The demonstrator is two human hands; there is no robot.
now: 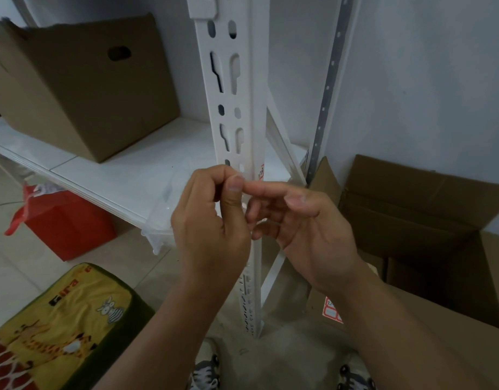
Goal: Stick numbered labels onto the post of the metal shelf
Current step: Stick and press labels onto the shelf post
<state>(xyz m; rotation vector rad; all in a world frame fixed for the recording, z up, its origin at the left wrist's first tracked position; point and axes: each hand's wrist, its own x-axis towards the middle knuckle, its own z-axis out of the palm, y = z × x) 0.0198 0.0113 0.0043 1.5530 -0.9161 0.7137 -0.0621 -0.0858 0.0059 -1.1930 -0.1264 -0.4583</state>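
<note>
Because both hands are bunched together right in front of the post (231, 114), I read this as the fiddly part: getting a sticker free or lined up before it goes on. My left hand (211, 220) has its fingers curled, thumb pressed up against the forefinger as if pinching something thin; whether a label actually sits in that pinch I cannot tell, it is too small and hidden. My right hand (304, 223) lies looser, forefinger stretched toward nine o'clock so its tip meets the left thumb, the other fingers half bent and holding nothing I can make out.

One label (261, 171) is already on the post, on its side face at one o'clock from the fingertips, red-edged with handwriting I can't read. The label sheet (333, 310) rests on the open carton (428, 220) at five o'clock, close enough to reach, probably for that reason.

Counting: one post in hand, one stuck label, one sheet, one closed box (82, 88) on the shelf board (124, 167) at ten o'clock, one red bag (68, 220), one cushion (59, 319).
</note>
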